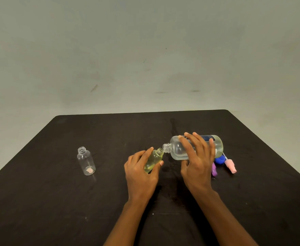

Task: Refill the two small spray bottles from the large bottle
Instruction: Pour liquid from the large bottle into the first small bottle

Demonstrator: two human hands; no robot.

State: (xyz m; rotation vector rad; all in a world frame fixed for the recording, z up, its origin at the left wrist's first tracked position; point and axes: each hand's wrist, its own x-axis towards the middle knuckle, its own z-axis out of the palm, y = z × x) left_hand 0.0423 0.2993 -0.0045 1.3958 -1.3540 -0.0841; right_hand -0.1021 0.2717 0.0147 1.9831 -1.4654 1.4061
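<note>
Black table [57, 192] against a scuffed grey-green wall [145, 50].

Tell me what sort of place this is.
Likely a plain room set up for a tabletop task: a black table against a bare, scuffed grey wall, and on it only refill things such as the empty small bottle and loose spray caps.

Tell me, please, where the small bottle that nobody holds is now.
In the head view, the unheld small bottle stands upright on the left of the black table, apart from the left hand holding the other small bottle.
</note>
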